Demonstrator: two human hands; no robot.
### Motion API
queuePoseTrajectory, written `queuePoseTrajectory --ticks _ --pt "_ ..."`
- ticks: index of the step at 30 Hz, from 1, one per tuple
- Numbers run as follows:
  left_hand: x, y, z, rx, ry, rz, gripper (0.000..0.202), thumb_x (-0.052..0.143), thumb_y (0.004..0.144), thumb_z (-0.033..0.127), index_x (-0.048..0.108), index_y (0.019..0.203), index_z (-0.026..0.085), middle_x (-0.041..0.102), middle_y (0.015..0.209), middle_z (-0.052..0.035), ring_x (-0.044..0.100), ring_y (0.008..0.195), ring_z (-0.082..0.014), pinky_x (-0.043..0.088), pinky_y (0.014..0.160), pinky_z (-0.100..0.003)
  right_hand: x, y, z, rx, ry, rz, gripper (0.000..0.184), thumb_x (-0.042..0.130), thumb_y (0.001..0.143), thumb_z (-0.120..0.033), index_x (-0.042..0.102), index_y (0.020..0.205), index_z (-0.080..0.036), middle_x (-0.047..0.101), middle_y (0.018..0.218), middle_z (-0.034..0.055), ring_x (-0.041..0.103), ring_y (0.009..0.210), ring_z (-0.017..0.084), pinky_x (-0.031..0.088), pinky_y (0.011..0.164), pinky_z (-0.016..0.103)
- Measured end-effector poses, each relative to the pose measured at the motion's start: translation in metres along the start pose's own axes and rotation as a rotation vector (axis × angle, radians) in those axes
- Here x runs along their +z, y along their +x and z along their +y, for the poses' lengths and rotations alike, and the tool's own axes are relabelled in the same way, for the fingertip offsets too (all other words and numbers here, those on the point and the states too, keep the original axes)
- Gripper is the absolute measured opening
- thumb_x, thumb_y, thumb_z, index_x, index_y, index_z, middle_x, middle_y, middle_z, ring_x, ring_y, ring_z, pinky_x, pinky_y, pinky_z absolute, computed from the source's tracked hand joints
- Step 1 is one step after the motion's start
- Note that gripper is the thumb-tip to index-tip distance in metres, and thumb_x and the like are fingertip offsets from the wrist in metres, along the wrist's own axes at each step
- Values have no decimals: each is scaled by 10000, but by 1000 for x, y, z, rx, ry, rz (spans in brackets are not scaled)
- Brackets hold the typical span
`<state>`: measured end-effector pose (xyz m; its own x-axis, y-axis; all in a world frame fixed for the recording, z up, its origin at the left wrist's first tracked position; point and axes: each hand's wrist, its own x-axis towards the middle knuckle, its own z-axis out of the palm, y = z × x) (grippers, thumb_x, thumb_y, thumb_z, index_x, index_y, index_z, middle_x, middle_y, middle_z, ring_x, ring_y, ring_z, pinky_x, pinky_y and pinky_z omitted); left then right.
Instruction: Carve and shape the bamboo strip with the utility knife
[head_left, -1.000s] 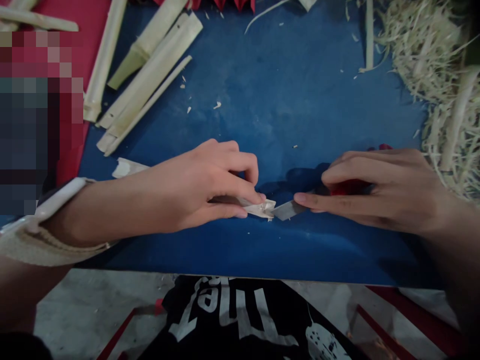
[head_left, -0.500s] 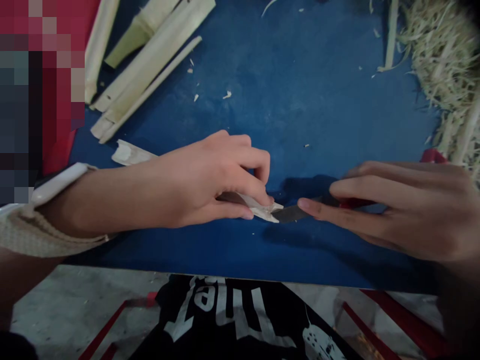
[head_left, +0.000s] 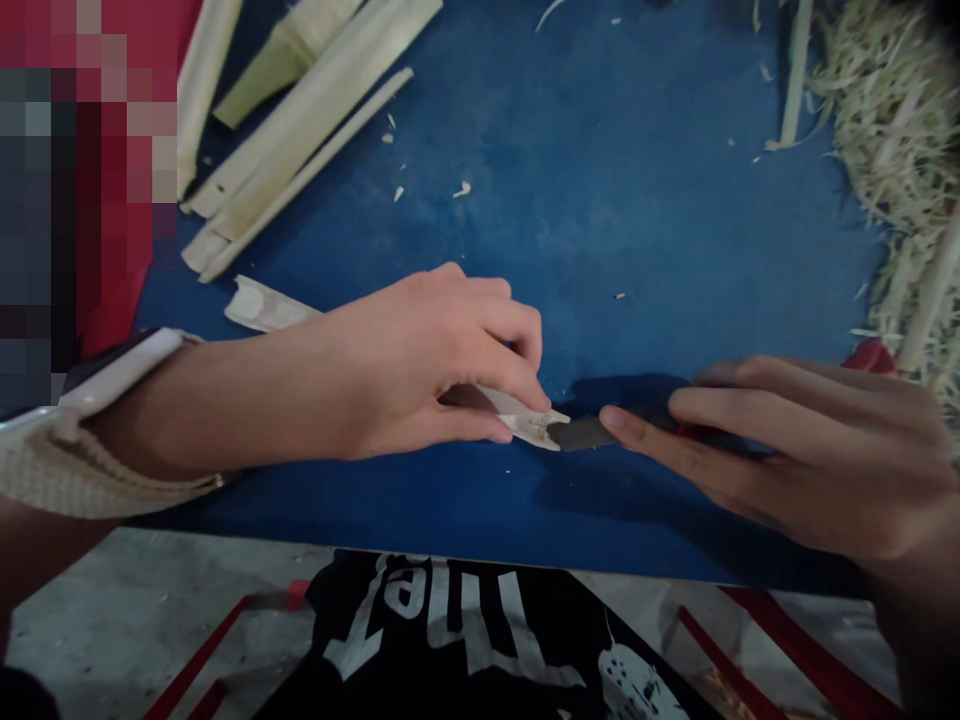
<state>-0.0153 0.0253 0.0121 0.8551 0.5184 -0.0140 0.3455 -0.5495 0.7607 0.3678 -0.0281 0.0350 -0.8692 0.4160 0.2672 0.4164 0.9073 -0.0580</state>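
Observation:
My left hand [head_left: 457,360] presses a pale split bamboo strip [head_left: 271,305] against the blue table, thumb and fingers closed round it close to its right end. That end is hollowed and jagged. My right hand [head_left: 817,440] grips a knife whose dark blade [head_left: 581,433] points left. The blade tip meets the strip's jagged end, and a fingertip rests along the blade. Most of the knife's handle is hidden by my fingers; a bit of red shows there. The middle of the strip is covered by my left hand and wrist.
Several split bamboo pieces [head_left: 300,150] lie at the upper left of the blue table [head_left: 600,200]. A heap of curly shavings [head_left: 892,130] fills the upper right, with a thin strip [head_left: 795,80] beside it. Small chips are scattered about. The table's front edge runs close to my body.
My right hand and the knife have moved slightly downward, with the blade tip still at the strip's end. My left hand keeps its hold. The whole view has shifted a little.

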Motion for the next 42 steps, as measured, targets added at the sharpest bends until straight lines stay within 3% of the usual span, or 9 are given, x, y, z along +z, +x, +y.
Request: queuePoseTrajectory --ticks 7,10,16,21,27,33,36,39,42 --pt "2 -1 -2 6 -1 29 285 801 1266 317 982 1417 478 950 1314 49 800 1069 -215 541 1226 -445 14 -2 -3 -121 -83 151 310 1113 906 -67 905 1022 -267 885 1019 -10 759 805 232 599 668 473" --pt "2 -2 -3 6 -2 23 284 794 1271 330 979 1424 481 945 1320 45 802 1081 -219 538 1247 -448 16 -1 -2 -170 -102 165 331 1135 893 -79 902 995 -291 894 1036 -28 758 815 227 571 666 475" --pt "0 0 -4 20 -9 -10 266 794 1273 353 986 1423 458 919 1299 3 786 1124 -246 566 1223 -443 5 -12 -12 -62 -60 42 234 968 1103 -184 935 1328 -238 912 1108 41 754 836 252 564 729 504" --pt "-1 1 -4 40 -21 -32 250 777 1279 348 985 1389 433 901 1300 -10 766 1110 -244 549 1210 -445 -5 -30 -25 50 -73 -56 361 985 1097 -284 916 1451 -305 902 1113 56 801 940 311 615 808 535" --pt "0 2 -6 73 -36 -5 267 751 1290 311 986 1367 411 891 1265 4 739 1071 -220 512 1168 -415 2 -20 -4 -37 -42 -29 310 979 1108 -250 881 1393 -321 896 1094 4 803 921 250 577 752 482" --pt "1 2 -8 66 -41 -17 269 754 1279 332 991 1371 419 908 1285 -7 760 1087 -237 534 1252 -459 -8 17 28 -180 -48 -31 223 860 1154 -46 872 1194 -265 828 991 -34 754 902 184 547 698 410" --pt "3 3 -11 41 -34 -27 272 758 1270 351 981 1396 444 927 1315 -15 775 1101 -257 527 1319 -509 -14 29 36 -224 -4 -104 245 779 1220 -48 869 1314 -255 829 1009 -42 742 905 165 523 645 370" --pt "5 6 -12 75 -68 15 243 795 1229 330 991 1328 431 938 1243 3 798 1083 -256 485 1386 -549 -13 31 37 -223 36 -74 194 869 1194 -92 851 1320 -238 837 1031 -38 743 918 168 505 636 382" --pt "5 7 -9 36 -62 3 214 827 1202 310 988 1284 424 955 1250 16 820 1095 -256 517 1330 -506 -8 28 34 -209 41 -49 179 938 1150 -97 850 1204 -244 842 1035 -39 740 911 164 557 690 369"
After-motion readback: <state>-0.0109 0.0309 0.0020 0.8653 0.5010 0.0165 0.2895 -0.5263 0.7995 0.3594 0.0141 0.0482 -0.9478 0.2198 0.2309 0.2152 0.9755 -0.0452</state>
